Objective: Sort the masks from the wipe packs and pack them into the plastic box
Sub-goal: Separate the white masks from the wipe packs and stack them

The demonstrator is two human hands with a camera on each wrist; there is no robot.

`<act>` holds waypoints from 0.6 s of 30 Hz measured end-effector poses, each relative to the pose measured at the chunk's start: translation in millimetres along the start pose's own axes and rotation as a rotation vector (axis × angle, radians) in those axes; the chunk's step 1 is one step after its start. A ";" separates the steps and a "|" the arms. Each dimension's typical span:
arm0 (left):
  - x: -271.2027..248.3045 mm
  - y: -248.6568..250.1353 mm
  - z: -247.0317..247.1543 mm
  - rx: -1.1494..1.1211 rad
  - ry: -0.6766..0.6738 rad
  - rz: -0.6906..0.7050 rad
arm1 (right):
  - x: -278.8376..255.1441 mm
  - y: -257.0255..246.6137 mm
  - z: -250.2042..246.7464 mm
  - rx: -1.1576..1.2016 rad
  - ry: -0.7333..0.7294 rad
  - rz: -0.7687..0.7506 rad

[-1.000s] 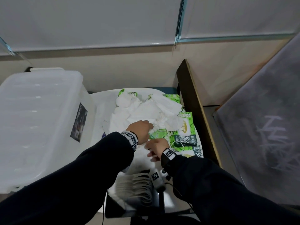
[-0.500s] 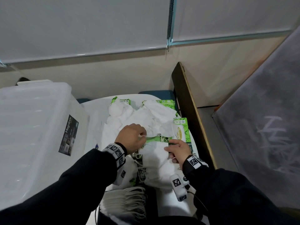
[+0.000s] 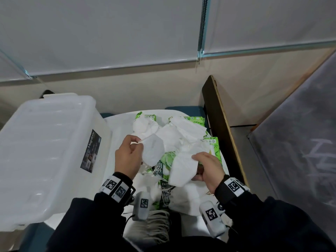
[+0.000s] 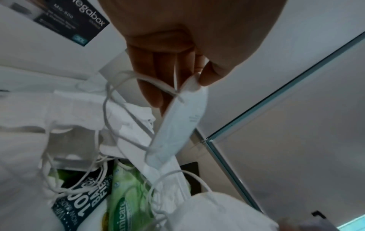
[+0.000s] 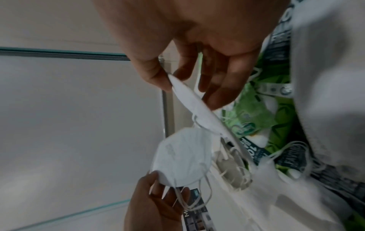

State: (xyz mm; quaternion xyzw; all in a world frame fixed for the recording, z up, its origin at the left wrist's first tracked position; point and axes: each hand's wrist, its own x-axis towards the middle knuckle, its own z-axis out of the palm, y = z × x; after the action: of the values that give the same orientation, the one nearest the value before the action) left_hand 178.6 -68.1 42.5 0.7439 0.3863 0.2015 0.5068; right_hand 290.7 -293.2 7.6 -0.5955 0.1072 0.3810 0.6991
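My left hand (image 3: 135, 144) pinches the top corner of a white folded mask (image 3: 152, 151), lifted above the pile; the left wrist view shows this mask (image 4: 177, 125) edge-on under the thumb. My right hand (image 3: 197, 160) pinches another white mask (image 3: 182, 169) by its upper edge, seen in the right wrist view as a thin mask (image 5: 197, 106). Below them lie several loose white masks (image 3: 174, 131) tangled by their ear loops over green wipe packs (image 3: 215, 150). The translucent plastic box (image 3: 45, 151) stands to the left with its lid on.
A small white table (image 3: 116, 128) carries the pile. A dark wooden board (image 3: 221, 128) stands upright along its right side. A stack of masks with white loops (image 3: 154, 226) sits near my lap. A grey panel (image 3: 300, 142) leans at the right.
Both hands have risen from the pile, each lifting a mask, and moved apart. The loops trail down to the pile.
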 end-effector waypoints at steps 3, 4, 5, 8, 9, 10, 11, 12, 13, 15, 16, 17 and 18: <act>-17.5 7.3 -0.7 -0.041 -0.041 0.043 | -13.8 -12.0 13.1 0.004 -0.058 -0.088; -26.4 10.4 0.6 -0.050 -0.078 0.085 | -16.9 -12.9 18.3 0.015 -0.071 -0.093; -36.9 12.8 3.0 -0.043 -0.130 0.149 | -19.5 -12.8 23.9 0.051 -0.086 -0.080; -68.5 13.2 12.0 0.000 -0.277 0.274 | -23.7 -4.7 36.7 0.219 -0.156 -0.035; -73.8 10.6 13.9 0.004 -0.290 0.253 | -25.4 -2.2 41.1 0.242 -0.159 -0.033; -76.3 8.3 14.2 -0.010 -0.301 0.204 | -26.7 2.1 43.4 0.229 -0.151 -0.051; -76.9 6.5 13.2 -0.038 -0.317 0.146 | -27.9 6.9 45.0 0.186 -0.148 -0.076; -75.9 5.5 11.5 -0.069 -0.341 0.082 | -28.7 12.3 46.1 0.096 -0.154 -0.105; -74.7 4.5 9.8 -0.110 -0.368 0.017 | -30.7 16.8 48.0 -0.022 -0.166 -0.125; -72.7 5.6 6.9 -0.239 -0.430 -0.121 | -31.5 24.6 49.3 -0.254 -0.149 -0.181; -73.3 7.4 4.4 -0.307 -0.453 -0.184 | -30.1 27.6 48.8 -0.317 -0.119 -0.196; -74.3 8.9 0.8 -0.353 -0.458 -0.229 | -28.8 29.9 47.5 -0.340 -0.101 -0.192; -74.0 9.4 -3.4 -0.370 -0.445 -0.252 | -27.3 31.4 46.1 -0.330 -0.105 -0.171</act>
State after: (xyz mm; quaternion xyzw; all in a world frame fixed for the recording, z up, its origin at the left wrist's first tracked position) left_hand 133.8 -125.5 59.3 0.6110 0.3119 0.0361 0.7267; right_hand 237.2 -262.1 12.8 -0.6881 -0.0445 0.3633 0.6266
